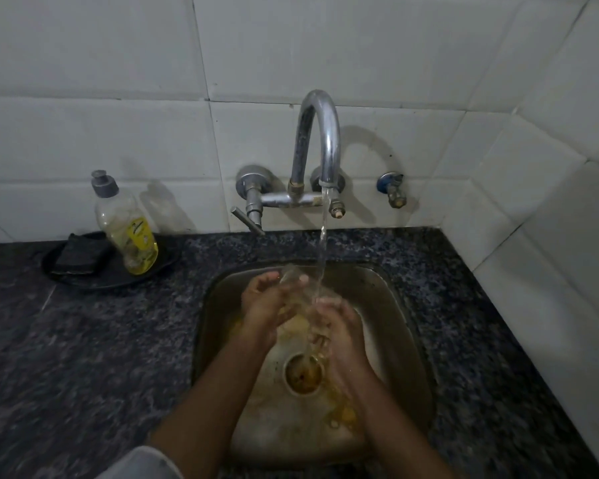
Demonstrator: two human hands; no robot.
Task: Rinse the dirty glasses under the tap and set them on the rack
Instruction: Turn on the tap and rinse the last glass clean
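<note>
The glass point(296, 288) is held tipped over the sink point(408, 305), gripped by the left hand point(268, 305); the right hand point(336, 326) is cupped at its lower end, under the water point(323, 250).

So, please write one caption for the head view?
Both hands hold a clear glass under the running tap.

A clear glass point(296, 288), tilted, sits over the sink under the tap's point(320, 140) running stream.

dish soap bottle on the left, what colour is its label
Yellow, on a clear dish soap bottle with a grey cap; the head view shows it.
</note>
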